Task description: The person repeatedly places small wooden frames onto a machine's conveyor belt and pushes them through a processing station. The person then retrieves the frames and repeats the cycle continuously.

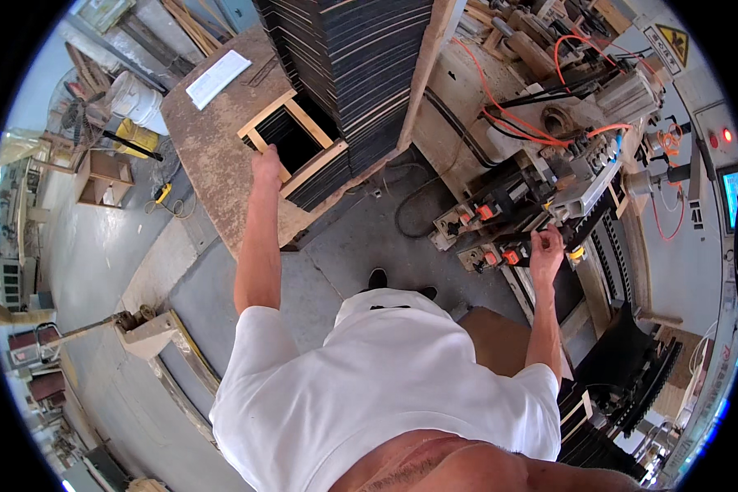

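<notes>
My left hand [265, 161] reaches forward to a stack beside the table edge. Its fingers close on the near rail of a light wooden frame [306, 123], which lies on top of the stack. Dark space shows through the frame's opening. Behind it rises a tall pile of black panels [367, 78] with pale edges. Out to the right, my right hand [547, 250] is closed at the machine [586, 184], next to clamps with orange-red parts [510, 257]. A dark piece lies at its fingertips, but what they grip is hard to make out.
A white paper sheet [218, 79] lies on the worn brown table [209, 139]. Orange hoses [521, 127] run over the machine. A control panel with a lit screen [731, 197] stands far right. White and yellow buckets [137, 100] and a small wooden box [105, 179] are left.
</notes>
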Available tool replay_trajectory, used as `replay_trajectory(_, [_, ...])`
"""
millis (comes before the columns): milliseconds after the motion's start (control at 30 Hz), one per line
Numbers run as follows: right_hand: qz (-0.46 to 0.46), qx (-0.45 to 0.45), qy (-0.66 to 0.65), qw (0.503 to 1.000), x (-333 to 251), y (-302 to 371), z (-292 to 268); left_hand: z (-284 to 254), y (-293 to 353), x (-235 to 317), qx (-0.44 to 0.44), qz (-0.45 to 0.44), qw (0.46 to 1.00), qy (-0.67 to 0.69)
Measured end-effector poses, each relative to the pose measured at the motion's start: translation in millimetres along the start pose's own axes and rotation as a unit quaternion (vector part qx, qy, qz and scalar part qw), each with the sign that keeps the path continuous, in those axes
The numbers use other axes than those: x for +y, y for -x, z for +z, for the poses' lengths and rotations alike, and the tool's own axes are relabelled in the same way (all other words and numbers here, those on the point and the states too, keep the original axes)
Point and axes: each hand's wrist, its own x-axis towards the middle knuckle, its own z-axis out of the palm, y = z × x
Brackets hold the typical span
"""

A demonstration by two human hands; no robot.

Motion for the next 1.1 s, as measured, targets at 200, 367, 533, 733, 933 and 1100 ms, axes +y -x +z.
replay_trajectory(200, [0.043, -0.012, -0.009, 0.999, 19, 47, 15, 8, 43, 9, 0.096, 0.386, 0.876, -0.273])
replay_trajectory(367, [0.105, -0.019, 0.027, 0.994, -1, 51, -7, 36, 137, 53, -0.183, 0.337, 0.764, -0.519])
replay_trajectory(533, [0.121, 0.064, -0.002, 0.991, 25, 71, -47, 34, 117, 18, -0.121, 0.326, 0.747, -0.566])
replay_trajectory(733, [0.174, 0.166, 0.015, 0.971, 78, 80, -96, 56, 132, 37, -0.116, 0.274, 0.718, -0.63])
replay_trajectory(933, [0.215, 0.24, 0.059, 0.945, 169, 25, -157, 75, 198, 41, -0.016, 0.42, 0.749, -0.512])
replay_trajectory(1100, [0.252, 0.216, 0.056, 0.942, 290, -66, -201, 114, 290, -14, -0.124, 0.37, 0.87, -0.3])
